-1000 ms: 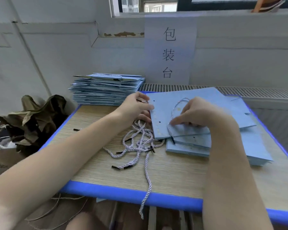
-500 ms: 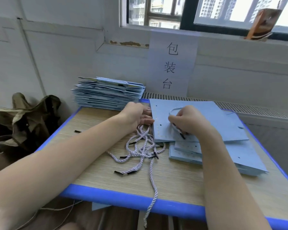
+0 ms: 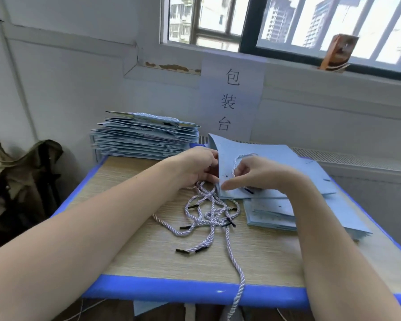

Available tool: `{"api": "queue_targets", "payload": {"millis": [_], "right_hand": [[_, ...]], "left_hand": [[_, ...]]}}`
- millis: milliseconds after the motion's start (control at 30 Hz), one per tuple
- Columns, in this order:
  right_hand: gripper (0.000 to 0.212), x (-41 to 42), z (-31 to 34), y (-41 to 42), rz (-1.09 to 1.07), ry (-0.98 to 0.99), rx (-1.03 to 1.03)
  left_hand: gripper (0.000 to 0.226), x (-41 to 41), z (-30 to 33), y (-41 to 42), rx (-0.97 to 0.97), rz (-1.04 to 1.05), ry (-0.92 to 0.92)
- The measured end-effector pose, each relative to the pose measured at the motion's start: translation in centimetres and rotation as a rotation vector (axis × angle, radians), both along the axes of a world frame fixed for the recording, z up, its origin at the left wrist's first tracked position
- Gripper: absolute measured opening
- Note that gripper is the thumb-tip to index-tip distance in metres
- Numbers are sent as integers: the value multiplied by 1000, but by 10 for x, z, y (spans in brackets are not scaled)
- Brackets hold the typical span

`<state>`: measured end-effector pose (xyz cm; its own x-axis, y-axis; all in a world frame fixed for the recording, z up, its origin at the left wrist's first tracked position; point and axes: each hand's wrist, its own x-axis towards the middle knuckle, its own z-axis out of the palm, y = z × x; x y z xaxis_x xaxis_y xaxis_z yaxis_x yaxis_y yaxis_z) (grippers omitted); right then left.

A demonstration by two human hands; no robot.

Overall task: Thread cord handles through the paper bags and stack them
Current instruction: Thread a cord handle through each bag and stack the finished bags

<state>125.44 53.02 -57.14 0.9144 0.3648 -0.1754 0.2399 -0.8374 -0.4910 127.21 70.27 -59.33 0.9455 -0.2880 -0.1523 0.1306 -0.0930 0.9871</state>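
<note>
A flat light-blue paper bag (image 3: 278, 163) lies tilted on top of a pile of unthreaded bags (image 3: 310, 218) at the right of the table. My left hand (image 3: 197, 165) grips the bag's left edge and lifts it. My right hand (image 3: 252, 172) pinches a white twisted cord (image 3: 237, 158) that loops up from a punched hole in the bag; the cord's black tip shows below my fingers. A tangle of loose cords (image 3: 208, 212) with black tips lies in front of my hands. A stack of finished bags (image 3: 144, 135) stands at the back left.
The wooden table has a blue padded edge (image 3: 171, 288); one cord hangs over it at the front. A paper sign (image 3: 229, 100) with characters is on the wall behind. A crumpled olive bag (image 3: 19, 179) sits left of the table. A radiator grille (image 3: 347, 158) runs along the right.
The view has tilted upward, showing more window. My left hand has raised the bag's left edge, and my right hand has shifted its pinch on the cord near the hole.
</note>
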Motion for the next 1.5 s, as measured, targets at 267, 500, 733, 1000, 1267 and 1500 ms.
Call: {"api": "queue_targets", "payload": {"millis": [267,500,733,1000,1267,1500], "right_hand": [[23,6,-3,-10,-300,-142,375],[6,9,-8,0,-342,-199,706],[13,9,-11,-5,-223,-178,621],[7,11,-11,-10,-104,-225,470],[21,17,-16,-5,-24,-412,319],[5,17,-18,1,-42,-622,238]], "left_hand": [[35,2,3,2,-39,9,24],[32,2,4,3,-159,35,83],[8,6,4,9,-159,-18,149],[4,12,-4,3,-210,140,89],[25,7,2,7,-313,105,134],[31,5,-1,10,-384,100,87]]}}
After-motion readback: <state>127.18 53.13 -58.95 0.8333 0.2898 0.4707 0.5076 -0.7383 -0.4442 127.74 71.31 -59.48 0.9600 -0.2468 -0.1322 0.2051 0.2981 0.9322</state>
